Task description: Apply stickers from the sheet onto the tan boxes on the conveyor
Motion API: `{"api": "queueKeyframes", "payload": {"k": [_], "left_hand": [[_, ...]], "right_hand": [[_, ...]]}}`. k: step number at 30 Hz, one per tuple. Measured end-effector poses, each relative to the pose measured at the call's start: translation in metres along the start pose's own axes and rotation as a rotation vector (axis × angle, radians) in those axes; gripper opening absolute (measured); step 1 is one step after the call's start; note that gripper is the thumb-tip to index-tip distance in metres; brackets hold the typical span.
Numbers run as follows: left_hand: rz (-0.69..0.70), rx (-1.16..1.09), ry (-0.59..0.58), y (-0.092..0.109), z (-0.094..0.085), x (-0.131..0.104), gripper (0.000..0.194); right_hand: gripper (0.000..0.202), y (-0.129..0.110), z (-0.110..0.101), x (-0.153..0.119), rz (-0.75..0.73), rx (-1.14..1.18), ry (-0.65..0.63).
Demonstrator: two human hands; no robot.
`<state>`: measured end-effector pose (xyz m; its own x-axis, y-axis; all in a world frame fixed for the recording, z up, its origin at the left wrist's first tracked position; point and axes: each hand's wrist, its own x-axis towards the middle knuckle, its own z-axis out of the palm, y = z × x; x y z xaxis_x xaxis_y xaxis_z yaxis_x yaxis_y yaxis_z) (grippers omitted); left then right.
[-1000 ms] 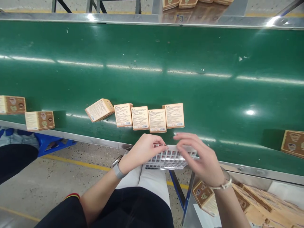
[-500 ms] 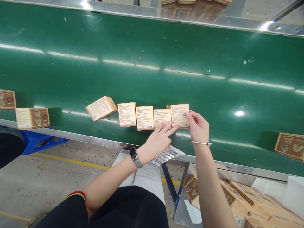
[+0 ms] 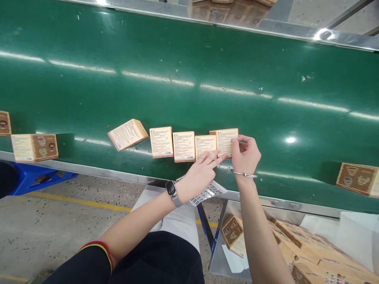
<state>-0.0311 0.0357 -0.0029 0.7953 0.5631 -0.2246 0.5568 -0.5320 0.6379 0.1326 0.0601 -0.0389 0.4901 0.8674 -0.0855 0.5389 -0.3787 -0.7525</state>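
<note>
Several small beige-and-brown cardboard boxes stand in a row on the green work surface, their printed text faces up. My left hand (image 3: 200, 173) has its fingers stretched out, the tips resting on the lower part of one box (image 3: 205, 144) and the edge of the rightmost box (image 3: 226, 141). Under its palm lies a sheet of small silvery stickers (image 3: 211, 191), partly covered. My right hand (image 3: 246, 154) is closed at the right edge of the rightmost box, thumb pressed on its face and the other fingers curled. Whatever lies under that thumb is hidden.
Left in the row are more boxes, including a tilted one (image 3: 128, 135). Others lie at the far left (image 3: 34, 148) and far right (image 3: 357, 179). A metal tray (image 3: 217, 258) below right holds many boxes. A metal rail (image 3: 133, 177) edges the green surface.
A small blue shiny piece seen at my right thumb tip is now out of sight; the thumb covers that spot on the box. My left hand stays over the row. The view has shifted slightly.
</note>
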Motion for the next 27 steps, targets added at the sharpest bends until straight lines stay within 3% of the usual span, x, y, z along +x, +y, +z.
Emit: {"api": "queueKeyframes", "payload": {"k": [4,7,10,12,15,18,20,25,27], "left_hand": [[0.021,-0.097,-0.004,0.001,-0.002,0.005,0.014],[0.053,-0.211,-0.008,0.003,-0.007,-0.001,0.014],[0.005,-0.355,-0.021,0.008,-0.01,-0.013,0.013],[-0.071,-0.46,-0.026,0.013,-0.012,-0.021,0.014],[-0.189,-0.634,-0.012,0.017,-0.016,-0.028,0.011],[-0.289,-0.799,0.001,0.017,-0.019,-0.03,0.004],[-0.343,-0.885,0.004,0.017,-0.019,-0.031,0.006],[-0.386,-1.028,0.003,0.02,-0.023,-0.029,0.008],[-0.395,-1.053,0.007,0.023,-0.025,-0.028,0.014]], "right_hand": [[0.039,0.005,-0.016,0.01,-0.056,-0.037,-0.002],[0.066,0.006,-0.039,0.026,-0.316,-0.167,-0.298],[0.103,0.007,-0.058,0.041,-0.639,-0.498,-0.65],[0.107,0.009,-0.066,0.049,-0.712,-0.662,-0.72],[0.101,0.015,-0.078,0.057,-0.734,-0.793,-0.711],[0.092,0.012,-0.093,0.053,-0.711,-0.838,-0.53],[0.077,0.0,-0.102,0.039,-0.77,-0.737,-0.443],[0.031,-0.034,-0.104,-0.016,-0.907,-0.253,-0.733],[0.019,-0.036,-0.101,-0.029,-0.914,-0.205,-0.757]]}}
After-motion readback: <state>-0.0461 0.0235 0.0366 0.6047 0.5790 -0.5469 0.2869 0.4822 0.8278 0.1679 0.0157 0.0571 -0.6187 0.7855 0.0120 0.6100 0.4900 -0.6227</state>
